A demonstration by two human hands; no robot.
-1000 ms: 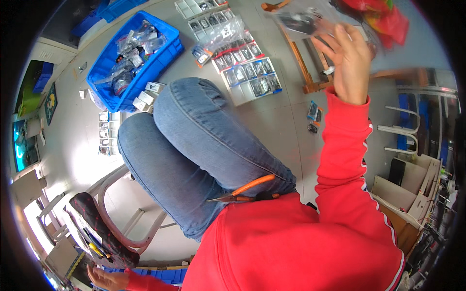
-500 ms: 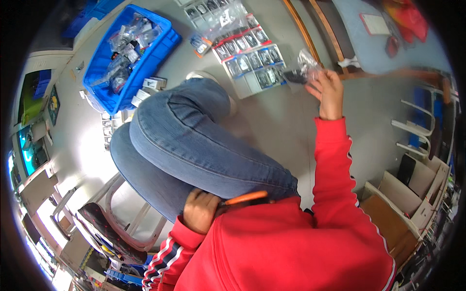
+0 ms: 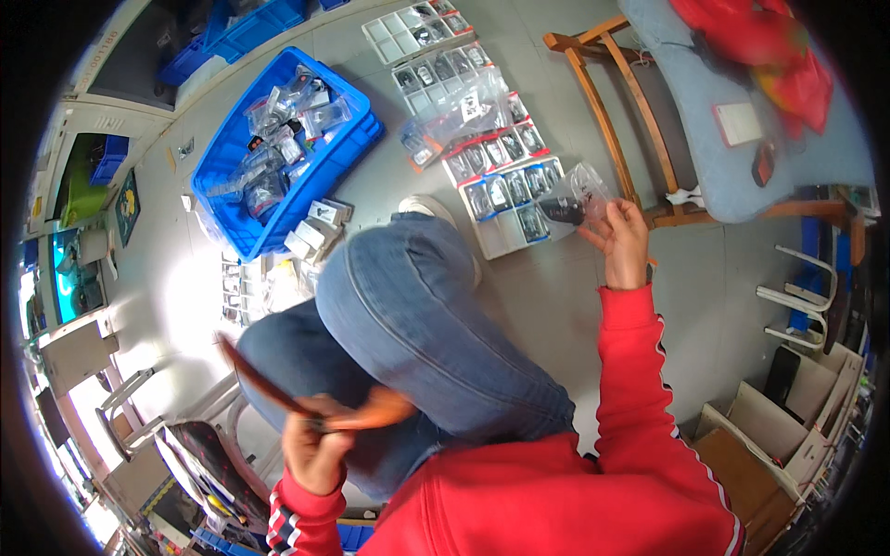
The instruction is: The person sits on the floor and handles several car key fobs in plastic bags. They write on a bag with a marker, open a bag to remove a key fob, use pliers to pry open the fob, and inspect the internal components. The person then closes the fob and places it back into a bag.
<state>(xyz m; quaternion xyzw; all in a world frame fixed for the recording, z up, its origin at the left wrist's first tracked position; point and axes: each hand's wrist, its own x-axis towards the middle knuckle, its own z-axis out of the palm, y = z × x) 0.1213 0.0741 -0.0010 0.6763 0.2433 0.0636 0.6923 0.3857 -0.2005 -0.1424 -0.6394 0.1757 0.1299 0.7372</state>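
Observation:
My right hand (image 3: 625, 248) reaches forward on the right. Its fingers pinch the edge of a clear plastic bag (image 3: 584, 185) with a dark object inside, just beside the compartment trays. Over my thighs, my left hand (image 3: 315, 456) is closed around an orange-handled tool (image 3: 375, 411). One long brownish-red part points up and left, and the orange part points right; motion smears it, so its kind is unclear. On the floor ahead, white compartment trays (image 3: 508, 237) hold several small dark items in their cells. Another clear bag (image 3: 468, 109) lies across them.
A blue plastic bin (image 3: 369, 132) full of bagged items stands at the left front, with small white boxes (image 3: 326, 213) beside it. At the right are a wooden-framed chair (image 3: 705, 120) with a grey-blue seat, red cloth (image 3: 797, 83) on it, and open cardboard-coloured bins (image 3: 756, 371).
My left hand has moved left from my waist, lifting the orange-handled tool. My right hand still holds the bag, and both sit lower in view, as the whole scene has shifted.

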